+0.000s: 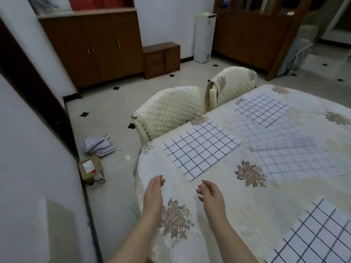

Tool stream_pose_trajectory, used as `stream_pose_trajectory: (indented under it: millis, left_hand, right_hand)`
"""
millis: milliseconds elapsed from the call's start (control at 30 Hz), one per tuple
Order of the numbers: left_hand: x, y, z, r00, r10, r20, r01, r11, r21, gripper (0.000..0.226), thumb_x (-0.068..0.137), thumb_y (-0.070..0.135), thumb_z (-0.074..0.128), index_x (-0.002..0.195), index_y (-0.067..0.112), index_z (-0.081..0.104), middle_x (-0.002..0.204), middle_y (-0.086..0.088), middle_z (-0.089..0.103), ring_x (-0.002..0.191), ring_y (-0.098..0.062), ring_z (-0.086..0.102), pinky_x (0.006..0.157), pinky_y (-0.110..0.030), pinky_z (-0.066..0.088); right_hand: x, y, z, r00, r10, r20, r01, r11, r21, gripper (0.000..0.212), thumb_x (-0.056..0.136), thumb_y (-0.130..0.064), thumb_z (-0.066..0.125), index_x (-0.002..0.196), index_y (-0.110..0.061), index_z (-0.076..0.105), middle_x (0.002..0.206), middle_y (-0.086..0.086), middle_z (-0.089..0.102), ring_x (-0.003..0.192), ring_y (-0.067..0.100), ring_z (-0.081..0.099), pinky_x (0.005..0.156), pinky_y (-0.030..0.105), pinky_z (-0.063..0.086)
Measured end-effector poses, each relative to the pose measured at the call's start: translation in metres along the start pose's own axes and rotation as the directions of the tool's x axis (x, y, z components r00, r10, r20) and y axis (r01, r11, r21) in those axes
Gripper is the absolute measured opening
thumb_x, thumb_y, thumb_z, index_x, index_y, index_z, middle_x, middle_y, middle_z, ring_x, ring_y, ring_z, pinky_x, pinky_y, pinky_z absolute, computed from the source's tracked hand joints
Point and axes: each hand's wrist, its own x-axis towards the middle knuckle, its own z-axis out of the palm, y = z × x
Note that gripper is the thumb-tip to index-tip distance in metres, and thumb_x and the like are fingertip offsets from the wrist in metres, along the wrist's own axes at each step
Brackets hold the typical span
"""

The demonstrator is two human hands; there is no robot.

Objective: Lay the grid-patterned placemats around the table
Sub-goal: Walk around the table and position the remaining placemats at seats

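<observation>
Left hand [153,192] and right hand [211,195] hover empty, fingers relaxed, just short of a placemat [201,149].

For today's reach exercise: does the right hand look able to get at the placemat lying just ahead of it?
Probably yes. The right hand is open and empty, just short of the nearest corner of the placemat, with only bare tablecloth between them.

The table [284,196] is covered by a cream cloth [152,164] with flower motifs. Grid-patterned placemats lie flat on it: the first placemat [201,149] by the nearer chair [171,112], the second placemat [262,110] by the farther chair [235,82], and the third placemat [319,234] at the near right. Toward the middle lie overlapping mats [296,162] — too blurred to count.
</observation>
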Motion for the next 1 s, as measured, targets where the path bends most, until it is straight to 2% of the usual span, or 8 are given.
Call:
stream_pose_trajectory:
  millis: [200,367,500,767,867,1000]
  left_hand:
    - [0.038,0.002,-0.02,1.0,-0.02,0.022,0.02,1.0,-0.02,0.031,0.103,0.032,0.031,0.113,0.021,0.059,0.115,-0.001,0.063,0.118,-0.016,0.055,0.109,-0.042,0.037]
    - [0.09,0.004,-0.031,0.99,-0.038,0.134,0.036,0.999,0.014,0.033,0.103,0.034,0.031,0.115,0.021,0.058,0.115,0.001,0.062,0.117,-0.015,0.055,0.11,-0.042,0.037]
    - [0.148,0.016,-0.037,0.965,-0.049,0.258,0.031,0.997,0.074,0.028,0.103,0.035,0.031,0.103,0.03,0.058,0.111,0.008,0.063,0.117,-0.015,0.054,0.11,-0.043,0.035]
    - [0.216,0.044,-0.018,0.872,-0.06,0.486,-0.014,0.989,0.147,0.031,0.102,0.034,0.033,0.113,0.024,0.06,0.112,0.007,0.064,0.117,-0.011,0.055,0.109,-0.04,0.037]
    - [0.219,0.046,-0.005,0.828,-0.078,0.555,-0.022,0.985,0.171,0.03,0.102,0.034,0.032,0.114,0.025,0.058,0.114,0.006,0.063,0.117,-0.013,0.054,0.11,-0.041,0.036]
    - [0.217,0.051,0.015,0.758,-0.097,0.645,-0.047,0.978,0.202,0.035,0.103,0.035,0.031,0.119,0.02,0.058,0.116,0.006,0.063,0.118,-0.012,0.053,0.11,-0.038,0.036]
  right_hand:
    - [0.016,0.002,0.038,0.999,0.002,-0.04,-0.003,0.999,-0.035,0.021,0.094,-0.015,0.054,0.113,-0.011,0.06,0.103,0.007,0.065,0.092,0.016,0.065,0.082,0.034,0.054]
    - [0.038,0.004,0.074,0.989,0.01,-0.147,-0.017,0.999,-0.045,0.019,0.094,-0.015,0.053,0.112,-0.014,0.06,0.103,0.002,0.065,0.095,0.015,0.064,0.087,0.038,0.053]
    - [0.057,-0.004,0.11,0.961,0.022,-0.276,-0.021,1.0,0.007,0.017,0.094,-0.013,0.054,0.109,-0.014,0.06,0.106,0.003,0.064,0.095,0.016,0.064,0.087,0.038,0.053]
    - [0.081,-0.018,0.129,0.836,0.068,-0.545,-0.018,0.995,0.097,0.015,0.093,-0.014,0.055,0.107,-0.015,0.062,0.1,0.003,0.066,0.096,0.022,0.064,0.085,0.039,0.054]
    - [0.077,-0.017,0.126,0.792,0.091,-0.604,-0.039,0.994,0.099,0.016,0.093,-0.014,0.055,0.107,-0.015,0.062,0.099,0.001,0.066,0.096,0.021,0.064,0.091,0.045,0.052]
    - [0.076,-0.022,0.116,0.736,0.112,-0.667,-0.041,0.992,0.122,0.017,0.094,-0.013,0.054,0.109,-0.014,0.061,0.1,0.002,0.065,0.092,0.015,0.065,0.09,0.043,0.053]
